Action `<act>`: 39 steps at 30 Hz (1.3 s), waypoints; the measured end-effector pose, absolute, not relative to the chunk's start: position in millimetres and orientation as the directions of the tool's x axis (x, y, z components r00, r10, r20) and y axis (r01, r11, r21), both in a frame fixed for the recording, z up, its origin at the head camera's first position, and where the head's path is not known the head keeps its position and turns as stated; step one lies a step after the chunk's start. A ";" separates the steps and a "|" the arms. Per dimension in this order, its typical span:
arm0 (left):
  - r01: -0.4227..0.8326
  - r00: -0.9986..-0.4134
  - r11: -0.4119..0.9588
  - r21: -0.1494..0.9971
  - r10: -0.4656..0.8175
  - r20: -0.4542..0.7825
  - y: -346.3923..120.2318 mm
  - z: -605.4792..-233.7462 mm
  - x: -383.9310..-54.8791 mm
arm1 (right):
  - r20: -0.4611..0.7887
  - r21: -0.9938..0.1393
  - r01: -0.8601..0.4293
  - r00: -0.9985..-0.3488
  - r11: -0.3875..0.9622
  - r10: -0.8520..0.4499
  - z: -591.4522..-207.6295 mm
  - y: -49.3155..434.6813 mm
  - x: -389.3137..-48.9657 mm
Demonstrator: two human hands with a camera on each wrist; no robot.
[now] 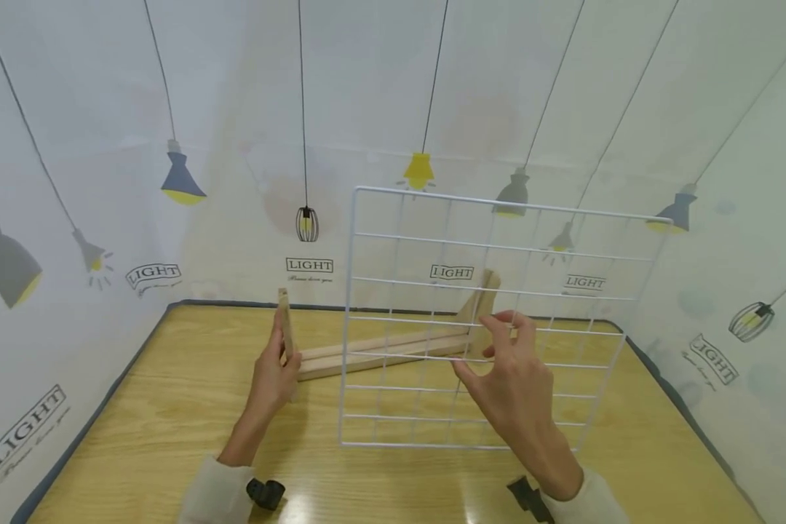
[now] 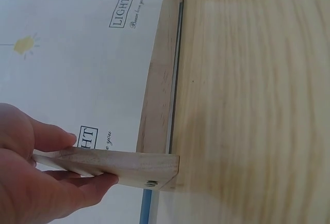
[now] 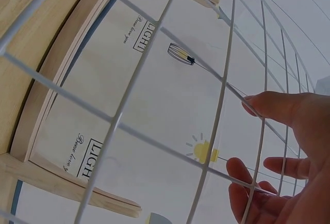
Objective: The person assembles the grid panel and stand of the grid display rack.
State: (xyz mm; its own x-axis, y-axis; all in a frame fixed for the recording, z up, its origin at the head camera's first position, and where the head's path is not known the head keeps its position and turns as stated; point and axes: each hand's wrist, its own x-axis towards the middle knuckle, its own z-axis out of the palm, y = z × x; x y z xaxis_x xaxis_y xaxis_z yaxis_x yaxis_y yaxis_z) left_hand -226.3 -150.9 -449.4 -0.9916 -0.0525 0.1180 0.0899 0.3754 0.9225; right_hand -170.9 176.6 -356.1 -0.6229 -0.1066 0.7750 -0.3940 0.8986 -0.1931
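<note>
My left hand (image 1: 271,382) grips the left wooden upright (image 1: 286,320) of a stand, thumb on one face and fingers on the other. A screw head (image 2: 151,184) shows near the foot of that upright in the left wrist view. From it a long wooden crossbar (image 1: 380,355) runs right to a second upright (image 1: 489,291), partly behind wire. My right hand (image 1: 514,386) holds a white wire grid panel (image 1: 498,203) by its inner wires, thumb and fingers bent around them. The panel stands tilted in front of the stand's right half.
The stand rests on a wood-grain table (image 1: 190,407). Pale walls (image 1: 236,94) printed with hanging lamps and the word LIGHT enclose its back and sides. Black camera mounts (image 1: 266,494) are worn at both wrists.
</note>
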 end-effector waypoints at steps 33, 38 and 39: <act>0.137 -0.990 0.450 0.882 0.037 0.135 -134.7 -443.7 -215.3 | 0.833 -0.132 -0.429 -0.537 0.894 -0.135 -343.1 172.6 -171.5; 0.138 -0.990 0.423 0.895 0.055 0.126 -135.1 -441.2 -214.4 | 0.843 -0.134 -0.437 -0.521 0.889 -0.129 -336.1 169.9 -172.2; 0.143 -0.990 0.418 0.897 0.056 0.131 -135.3 -440.7 -213.6 | 0.844 -0.135 -0.437 -0.521 0.889 -0.128 -334.7 169.1 -172.4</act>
State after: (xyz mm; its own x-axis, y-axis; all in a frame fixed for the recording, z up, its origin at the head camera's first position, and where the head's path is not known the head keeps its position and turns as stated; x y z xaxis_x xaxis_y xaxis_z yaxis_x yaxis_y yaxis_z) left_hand -213.6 -135.3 -440.7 -0.9897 0.0564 0.1314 0.1429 0.4176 0.8973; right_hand -172.4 169.1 -334.7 -0.5209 -0.1278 0.8440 -0.4372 0.8892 -0.1351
